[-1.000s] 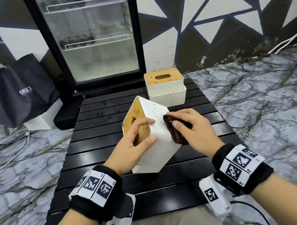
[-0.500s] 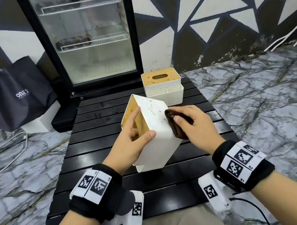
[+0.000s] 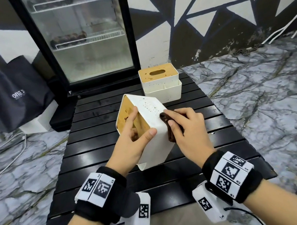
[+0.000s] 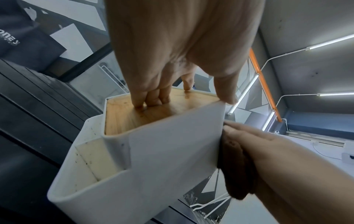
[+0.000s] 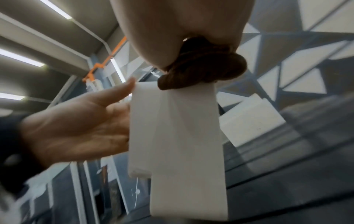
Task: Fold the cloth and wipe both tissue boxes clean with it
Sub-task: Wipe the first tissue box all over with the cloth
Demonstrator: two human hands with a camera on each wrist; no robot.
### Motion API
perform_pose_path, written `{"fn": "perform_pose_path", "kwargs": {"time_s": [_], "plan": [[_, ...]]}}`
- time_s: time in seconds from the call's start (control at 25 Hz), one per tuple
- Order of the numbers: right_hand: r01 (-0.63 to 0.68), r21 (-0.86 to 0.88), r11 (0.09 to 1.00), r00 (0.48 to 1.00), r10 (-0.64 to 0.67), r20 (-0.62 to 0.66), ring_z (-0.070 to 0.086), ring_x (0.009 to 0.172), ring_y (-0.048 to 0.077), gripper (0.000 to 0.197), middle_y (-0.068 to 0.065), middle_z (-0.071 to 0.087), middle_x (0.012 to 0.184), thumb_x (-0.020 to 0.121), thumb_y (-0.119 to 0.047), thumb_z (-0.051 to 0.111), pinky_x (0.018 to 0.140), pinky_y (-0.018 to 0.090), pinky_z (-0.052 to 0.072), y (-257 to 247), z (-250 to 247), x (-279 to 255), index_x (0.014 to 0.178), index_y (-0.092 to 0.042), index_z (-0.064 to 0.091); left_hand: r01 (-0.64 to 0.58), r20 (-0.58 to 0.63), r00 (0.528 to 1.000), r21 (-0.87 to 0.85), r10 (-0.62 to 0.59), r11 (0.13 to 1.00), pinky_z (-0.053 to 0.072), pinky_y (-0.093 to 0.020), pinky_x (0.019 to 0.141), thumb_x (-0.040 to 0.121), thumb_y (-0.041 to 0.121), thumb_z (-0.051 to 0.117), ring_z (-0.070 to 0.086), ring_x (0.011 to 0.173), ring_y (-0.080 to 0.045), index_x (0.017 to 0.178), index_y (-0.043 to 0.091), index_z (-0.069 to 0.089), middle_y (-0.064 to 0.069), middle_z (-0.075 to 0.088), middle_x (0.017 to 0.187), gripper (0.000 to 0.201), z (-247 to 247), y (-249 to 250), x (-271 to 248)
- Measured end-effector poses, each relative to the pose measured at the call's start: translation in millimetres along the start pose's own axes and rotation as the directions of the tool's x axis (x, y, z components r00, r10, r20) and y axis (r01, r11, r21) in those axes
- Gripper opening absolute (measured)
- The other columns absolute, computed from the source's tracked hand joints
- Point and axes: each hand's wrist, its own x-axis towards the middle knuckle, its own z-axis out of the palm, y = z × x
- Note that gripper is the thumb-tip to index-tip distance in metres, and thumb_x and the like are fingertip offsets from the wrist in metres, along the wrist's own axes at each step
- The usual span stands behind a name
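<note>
On the black slatted table (image 3: 95, 151), well in front of the glass-door fridge (image 3: 82, 32), sit the task's two tissue boxes. Far box (image 3: 160, 84) stands upright near the table's back edge, wooden lid up, specks on lid and white sides; judged not yet wiped, and parked there to leave working room.

Near box (image 3: 152, 129) is tipped up on one lower edge at table centre, wooden lid turned toward the left, one white long side facing up and to the right. Judged reason: the tilt presents that speckled side to the wiping hand while the other hand braces it.

Left hand (image 3: 131, 145): fingers spread over the wooden lid, thumb hooked across the white edge, so it grips the box and keeps it from sliding. Left wrist view confirms fingertips (image 4: 151, 101) pressed on the wood.

Right hand (image 3: 184, 128): fingers curled round the cloth (image 3: 169, 128), a dark brown folded wad, pressing it flat against the white side near the box's right edge. Right wrist view shows the wad bunched under the palm, touching the box.

Small dark specks remain higher on the same side, above the cloth.
</note>
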Motion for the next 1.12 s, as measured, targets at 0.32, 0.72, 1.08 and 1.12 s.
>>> {"fn": "perform_pose_path", "kwargs": {"time_s": [0.32,0.72,1.08,1.12], "plan": [[0.13,0.044,0.991,0.991,-0.131,0.026,0.041,0.098,0.02,0.036,-0.001,0.055,0.112,0.09,-0.036,0.04,0.087,0.013,0.025,-4,-2,3,0.12,-0.031,0.058,-0.007,0.018,1.0,0.037,0.006,0.999,0.038,-0.046,0.108,0.059,0.06,0.07,0.048,0.129,-0.024,0.117,0.07,0.029,-0.008,0.05,0.139,0.072,3,3,0],[0.109,0.086,0.99,0.988,-0.117,0.097,0.04,0.101,0.018,0.032,-0.008,0.052,0.11,0.09,-0.03,0.045,0.088,0.007,0.026,-3,-11,2,0.12,-0.033,0.058,-0.027,0.01,1.0,0.081,0.027,0.996,0.041,-0.046,0.106,0.058,0.059,0.07,0.055,0.118,-0.023,0.116,0.072,0.03,-0.008,0.058,0.125,0.072,5,4,-6],[0.191,0.051,0.98,0.975,-0.195,0.107,0.04,0.099,0.015,0.035,-0.011,0.05,0.112,0.091,-0.035,0.04,0.091,0.002,0.022,3,-17,-8,0.122,-0.033,0.056,-0.079,0.068,0.995,0.077,0.074,0.994,0.045,-0.012,0.091,0.076,0.033,0.068,0.057,0.109,-0.009,0.123,0.059,0.027,-0.008,0.055,0.13,0.068,5,7,-7],[0.179,0.043,0.983,0.978,-0.182,0.105,0.041,0.1,0.017,0.034,-0.011,0.05,0.111,0.091,-0.033,0.042,0.091,0.002,0.022,7,-20,-7,0.121,-0.032,0.057,-0.079,0.062,0.995,0.074,0.075,0.994,0.046,-0.011,0.086,0.077,0.031,0.068,0.058,0.104,-0.007,0.124,0.057,0.028,-0.007,0.055,0.128,0.067,5,6,-8]]}}
